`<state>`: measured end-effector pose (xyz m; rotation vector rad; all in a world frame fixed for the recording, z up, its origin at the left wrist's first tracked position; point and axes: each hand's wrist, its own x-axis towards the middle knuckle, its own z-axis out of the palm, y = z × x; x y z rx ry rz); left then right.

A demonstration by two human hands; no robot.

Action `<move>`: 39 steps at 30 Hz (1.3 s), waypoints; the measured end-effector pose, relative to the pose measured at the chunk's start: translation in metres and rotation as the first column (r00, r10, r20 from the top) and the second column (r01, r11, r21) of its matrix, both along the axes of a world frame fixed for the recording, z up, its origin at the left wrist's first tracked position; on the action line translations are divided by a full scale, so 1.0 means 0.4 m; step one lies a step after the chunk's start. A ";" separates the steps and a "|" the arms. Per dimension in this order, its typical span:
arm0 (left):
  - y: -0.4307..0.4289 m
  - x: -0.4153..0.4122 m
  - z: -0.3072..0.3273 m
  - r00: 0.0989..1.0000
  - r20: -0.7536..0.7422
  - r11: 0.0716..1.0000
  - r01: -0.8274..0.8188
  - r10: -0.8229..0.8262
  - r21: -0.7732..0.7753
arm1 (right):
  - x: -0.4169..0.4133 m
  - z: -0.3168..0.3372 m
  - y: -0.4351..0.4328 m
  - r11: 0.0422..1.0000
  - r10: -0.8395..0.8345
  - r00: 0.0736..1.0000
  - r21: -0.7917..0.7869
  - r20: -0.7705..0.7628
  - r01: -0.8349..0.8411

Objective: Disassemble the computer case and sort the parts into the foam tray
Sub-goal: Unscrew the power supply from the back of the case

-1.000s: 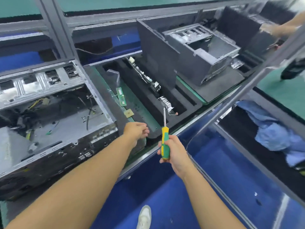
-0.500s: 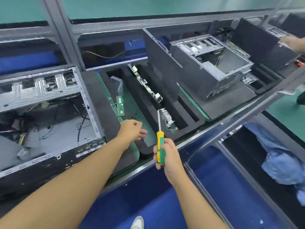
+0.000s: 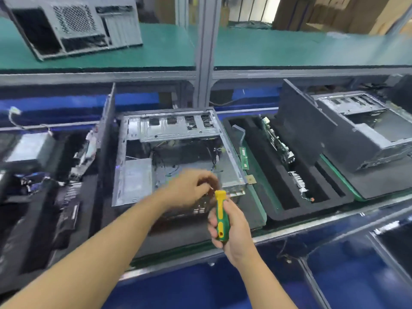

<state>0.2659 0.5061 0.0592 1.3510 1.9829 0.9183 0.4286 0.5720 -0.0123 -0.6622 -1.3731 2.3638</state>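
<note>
Blue panels (image 3: 200,293) lie below the near edge of a long workbench (image 3: 289,233), closest of all. Just above that edge the right hand (image 3: 234,230) is wrapped round the handle of a green-and-yellow plastic screwdriver (image 3: 219,215). The butt end faces the wearer and the tip end points away; its shaft is lost in blur. Close beyond and slightly to the left, the left hand (image 3: 190,189) hovers with its fingers curled inward. Motion blur hides whether they pinch anything. The two hands are near each other but apart.

Under and beyond the left hand lies the open silver sheet-metal computer case (image 3: 174,130), with loose black wires and a grey box inside. To the right of the right hand sits the black slotted foam tray (image 3: 278,214). A long green circuit board (image 3: 275,141) stands on edge in one slot. Nearer along the tray, a finned metal heat sink (image 3: 297,180) lies in a slot. A small green memory stick (image 3: 243,158) rests toward the tray's left side. Further right, a second grey metal case (image 3: 365,139) sits on dark foam beside an upright dark panel (image 3: 301,123). Left of the left hand, another black foam tray (image 3: 44,219) holds blurred parts. Farthest off, past both hands, a green-matted shelf (image 3: 156,52) carries a third case (image 3: 73,25).
</note>
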 end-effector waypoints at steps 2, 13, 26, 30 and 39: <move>-0.103 -0.073 0.016 0.993 -0.108 0.997 -0.052 0.058 0.056 | -0.039 0.002 -0.096 1.000 0.019 1.000 0.004 0.010 -0.019; -0.445 -0.336 -0.112 0.837 -0.440 0.926 0.189 -0.326 -0.328 | -0.161 -0.034 -0.453 0.996 -0.036 0.963 0.090 0.268 0.012; -0.457 -0.311 -0.243 0.908 -0.418 0.979 0.071 0.016 0.192 | -0.166 -0.074 -0.544 0.975 -0.173 0.896 0.202 0.410 0.096; -0.453 -0.310 -0.244 0.907 -0.421 0.976 0.066 0.028 0.208 | -0.167 -0.074 -0.548 0.978 -0.172 0.899 0.182 0.403 0.106; -0.453 -0.315 -0.253 0.918 -0.396 0.975 0.060 0.031 0.216 | -0.170 -0.074 -0.545 0.984 -0.159 0.897 0.143 0.413 0.109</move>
